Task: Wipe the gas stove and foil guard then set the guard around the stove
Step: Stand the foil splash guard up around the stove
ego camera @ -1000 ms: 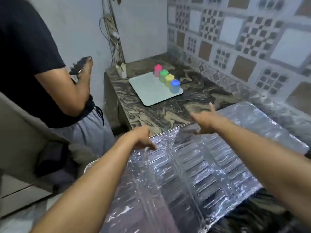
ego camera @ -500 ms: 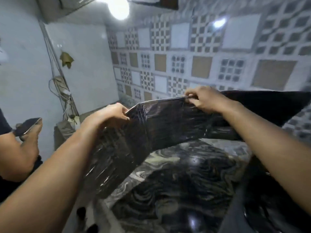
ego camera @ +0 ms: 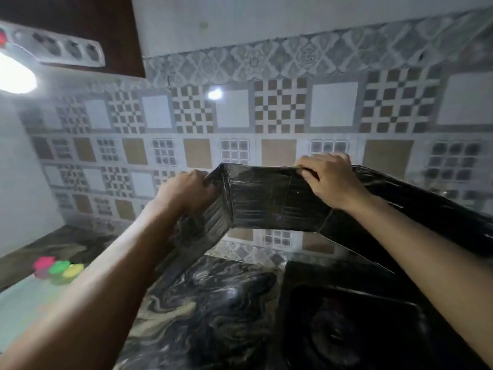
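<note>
My left hand (ego camera: 186,192) and right hand (ego camera: 329,180) each pinch the top edge of the guard (ego camera: 269,204), held upright, clear of the worktop (ego camera: 208,303). Stove (ego camera: 346,324) lies below my right hand. Placement appears begun; guard not yet set around it.

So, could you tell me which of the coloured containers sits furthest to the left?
The pink container: it is at the left end of the row, with the green one and yellow one to its right.

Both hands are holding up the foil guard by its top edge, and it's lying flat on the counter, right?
Not flat. The head view shows the foil guard lifted upright above the counter, folded into panels. The left hand and right hand do grip its top edge.
</note>
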Demonstrator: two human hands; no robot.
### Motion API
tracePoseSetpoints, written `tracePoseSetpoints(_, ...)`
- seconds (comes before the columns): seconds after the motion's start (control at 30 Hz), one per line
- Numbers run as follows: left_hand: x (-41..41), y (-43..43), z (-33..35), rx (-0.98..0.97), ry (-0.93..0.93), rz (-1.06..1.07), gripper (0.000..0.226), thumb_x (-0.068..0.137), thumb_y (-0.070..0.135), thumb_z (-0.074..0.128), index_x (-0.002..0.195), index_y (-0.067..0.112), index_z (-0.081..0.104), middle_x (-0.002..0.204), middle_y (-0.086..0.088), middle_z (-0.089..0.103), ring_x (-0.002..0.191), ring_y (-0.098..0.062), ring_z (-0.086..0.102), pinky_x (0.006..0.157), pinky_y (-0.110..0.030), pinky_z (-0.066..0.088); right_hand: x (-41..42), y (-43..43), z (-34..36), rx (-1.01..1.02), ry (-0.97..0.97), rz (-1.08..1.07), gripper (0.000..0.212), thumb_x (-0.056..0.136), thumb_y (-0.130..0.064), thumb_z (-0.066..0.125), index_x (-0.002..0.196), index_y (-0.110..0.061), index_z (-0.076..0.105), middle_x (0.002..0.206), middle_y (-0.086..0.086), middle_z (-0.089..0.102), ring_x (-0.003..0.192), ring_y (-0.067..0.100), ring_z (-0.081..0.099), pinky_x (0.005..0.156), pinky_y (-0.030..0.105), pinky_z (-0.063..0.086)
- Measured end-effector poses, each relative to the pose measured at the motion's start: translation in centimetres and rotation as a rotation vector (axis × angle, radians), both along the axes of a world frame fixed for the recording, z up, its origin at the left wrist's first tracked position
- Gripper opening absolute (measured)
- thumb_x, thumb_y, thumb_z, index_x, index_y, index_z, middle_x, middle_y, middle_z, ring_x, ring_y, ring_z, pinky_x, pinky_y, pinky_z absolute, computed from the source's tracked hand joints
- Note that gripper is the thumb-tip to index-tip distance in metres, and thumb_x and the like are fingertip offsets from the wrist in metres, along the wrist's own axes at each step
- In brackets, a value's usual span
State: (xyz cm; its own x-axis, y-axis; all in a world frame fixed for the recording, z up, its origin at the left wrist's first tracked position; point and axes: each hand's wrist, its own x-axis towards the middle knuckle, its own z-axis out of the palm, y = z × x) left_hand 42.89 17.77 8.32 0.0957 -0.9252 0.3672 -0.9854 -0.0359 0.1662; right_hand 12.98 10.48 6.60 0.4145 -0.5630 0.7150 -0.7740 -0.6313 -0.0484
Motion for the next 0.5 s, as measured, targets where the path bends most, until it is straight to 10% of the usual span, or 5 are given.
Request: tracePoseSetpoints(0.5,-9.6,-8.0,-7.8,0.158,0.064,-0.093,0.033,0.093,0.038,0.041,0.111,0.02,0.062,0.112,-0.011,0.068,0.101,-0.031,0.063,0.089,-0.043,0.052,-9.4,-4.4,-7.5,0.265,-0.006,-0.198,0.02,0.103,-0.026,0.047,0.111,-0.024,0.065,0.117,-0.006,0.07,0.116,0.021,0.059,0.119,0.054,0.007)
